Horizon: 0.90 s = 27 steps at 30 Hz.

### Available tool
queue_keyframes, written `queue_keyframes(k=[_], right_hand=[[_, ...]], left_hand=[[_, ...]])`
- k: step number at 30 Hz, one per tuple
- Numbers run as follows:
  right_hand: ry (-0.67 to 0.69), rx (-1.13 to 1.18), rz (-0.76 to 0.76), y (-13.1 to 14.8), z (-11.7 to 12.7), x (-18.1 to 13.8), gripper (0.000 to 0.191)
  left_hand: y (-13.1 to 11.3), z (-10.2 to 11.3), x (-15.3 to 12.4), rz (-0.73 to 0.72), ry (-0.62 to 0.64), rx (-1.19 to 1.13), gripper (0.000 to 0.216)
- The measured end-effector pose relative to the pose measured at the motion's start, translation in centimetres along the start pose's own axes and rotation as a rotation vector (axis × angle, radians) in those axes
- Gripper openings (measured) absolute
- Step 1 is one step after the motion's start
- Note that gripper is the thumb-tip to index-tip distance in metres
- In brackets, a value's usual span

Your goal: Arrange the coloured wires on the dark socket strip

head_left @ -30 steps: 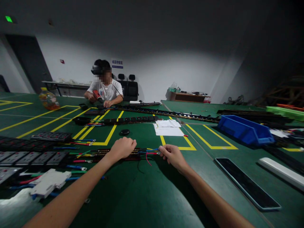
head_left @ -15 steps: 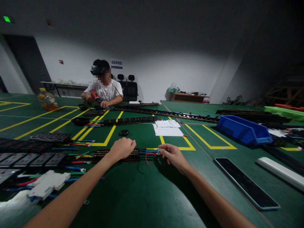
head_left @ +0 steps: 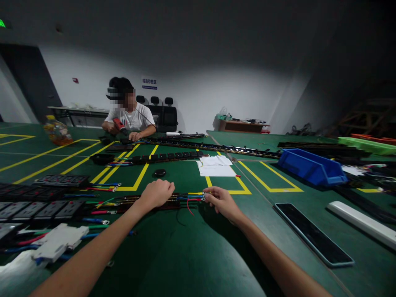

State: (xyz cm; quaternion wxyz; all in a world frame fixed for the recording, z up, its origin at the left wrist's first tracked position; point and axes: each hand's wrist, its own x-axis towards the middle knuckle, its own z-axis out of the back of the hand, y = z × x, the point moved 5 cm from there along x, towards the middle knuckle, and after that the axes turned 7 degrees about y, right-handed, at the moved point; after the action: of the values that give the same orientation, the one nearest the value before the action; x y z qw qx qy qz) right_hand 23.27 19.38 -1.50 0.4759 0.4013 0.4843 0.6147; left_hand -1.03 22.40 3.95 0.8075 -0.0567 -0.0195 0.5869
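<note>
Whereas the yellow lead's tip sat behind the blue a second ago, it now shows above blue and red among the coloured wires [head_left: 195,196], their metal lugs at the narrow pinch of your right hand [head_left: 221,203]. They extend from the dark strip [head_left: 173,200] with thin, brass-coloured bars beneath your left hand [head_left: 157,193], knuckles up; whether its curled fingers grip cannot be told. Smooth green tabletop [head_left: 198,260] spreads around.
</note>
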Motion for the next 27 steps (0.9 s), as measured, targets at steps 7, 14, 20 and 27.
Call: queue_keyframes(k=[7, 14, 20, 27], right_hand=[[0.0, -0.008, 0.0, 0.21, 0.07, -0.01, 0.039], [-0.008, -0.012, 0.01, 0.45, 0.09, -0.19, 0.036], [0.005, -0.015, -0.007, 0.74, 0.09, -0.29, 0.03], [0.002, -0.012, -0.002, 0.64, 0.11, -0.28, 0.031]], left_hand=[[-0.03, 0.11, 0.03, -0.022, 0.016, -0.021, 0.063], [-0.01, 0.16, 0.01, -0.026, 0.022, -0.015, 0.063], [-0.19, 0.28, -0.13, -0.03, 0.033, -0.007, 0.062], [-0.22, 0.12, -0.07, -0.032, 0.031, 0.006, 0.064]])
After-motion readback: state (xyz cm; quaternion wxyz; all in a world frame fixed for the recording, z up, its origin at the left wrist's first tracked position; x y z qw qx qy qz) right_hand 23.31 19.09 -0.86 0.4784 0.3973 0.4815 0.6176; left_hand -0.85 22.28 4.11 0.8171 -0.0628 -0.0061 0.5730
